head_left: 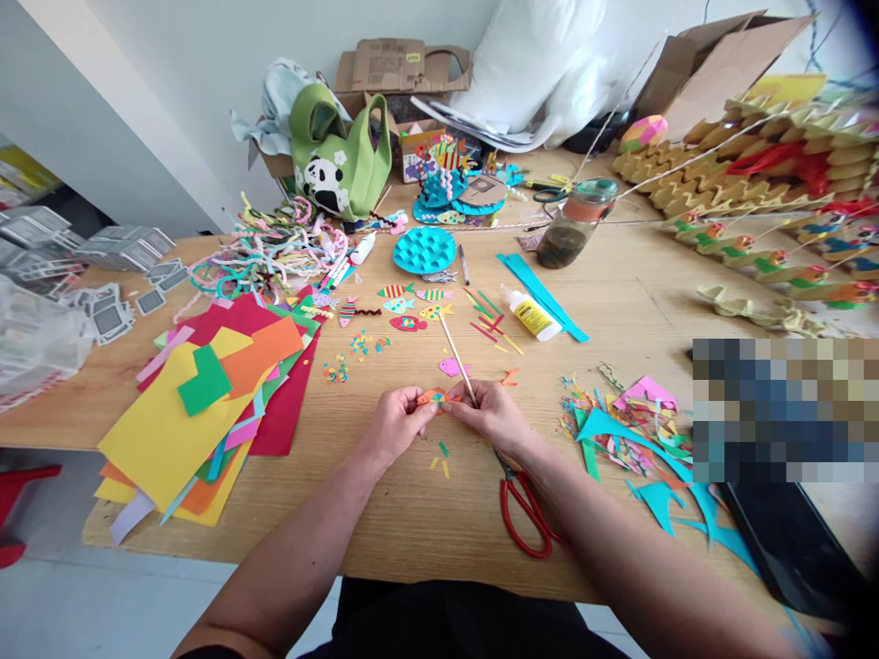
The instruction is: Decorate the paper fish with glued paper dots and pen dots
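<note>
Between both hands is a small orange paper fish [434, 397] with green and yellow pieces on its body. My left hand [399, 416] pinches its left end. My right hand [491, 412] pinches its right end, and a thin wooden stick [453, 348] is tucked in the same hand, pointing up and away. Just beyond lies a pink paper fish [451, 367]. Several decorated paper fish [408, 323] lie farther back. Red-handled scissors [527, 517] rest partly under my right forearm. Small green and yellow strips [440, 462] lie on the table in front of my hands.
Stacked coloured paper [171, 430] covers the left side, with pipe cleaners [275, 247] behind it. A glue bottle [532, 314], a blue disc [424, 250] and a jar [575, 224] stand farther back. Paper scraps [638, 430] and a black phone [789, 549] lie right.
</note>
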`<state>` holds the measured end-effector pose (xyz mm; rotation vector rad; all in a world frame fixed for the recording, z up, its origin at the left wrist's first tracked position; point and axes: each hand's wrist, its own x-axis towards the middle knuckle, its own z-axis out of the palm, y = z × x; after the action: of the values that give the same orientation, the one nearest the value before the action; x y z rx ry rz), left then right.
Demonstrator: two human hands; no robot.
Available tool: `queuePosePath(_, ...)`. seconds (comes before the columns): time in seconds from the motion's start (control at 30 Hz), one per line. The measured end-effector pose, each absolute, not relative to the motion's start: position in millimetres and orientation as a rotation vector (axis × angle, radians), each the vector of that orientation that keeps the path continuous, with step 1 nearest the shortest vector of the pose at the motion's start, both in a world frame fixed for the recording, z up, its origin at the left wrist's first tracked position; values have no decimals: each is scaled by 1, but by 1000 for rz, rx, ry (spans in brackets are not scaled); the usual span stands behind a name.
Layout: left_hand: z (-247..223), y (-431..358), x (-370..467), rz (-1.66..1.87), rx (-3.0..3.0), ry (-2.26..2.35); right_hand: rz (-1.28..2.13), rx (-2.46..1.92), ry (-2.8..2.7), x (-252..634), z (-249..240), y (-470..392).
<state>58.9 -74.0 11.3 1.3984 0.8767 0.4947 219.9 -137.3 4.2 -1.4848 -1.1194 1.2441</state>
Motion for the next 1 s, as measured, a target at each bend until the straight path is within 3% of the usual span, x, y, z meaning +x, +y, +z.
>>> queuePosePath(1.0, 15, -71, 61, 674, 1334, 921, 1229, -1507, -958, 219, 12, -138)
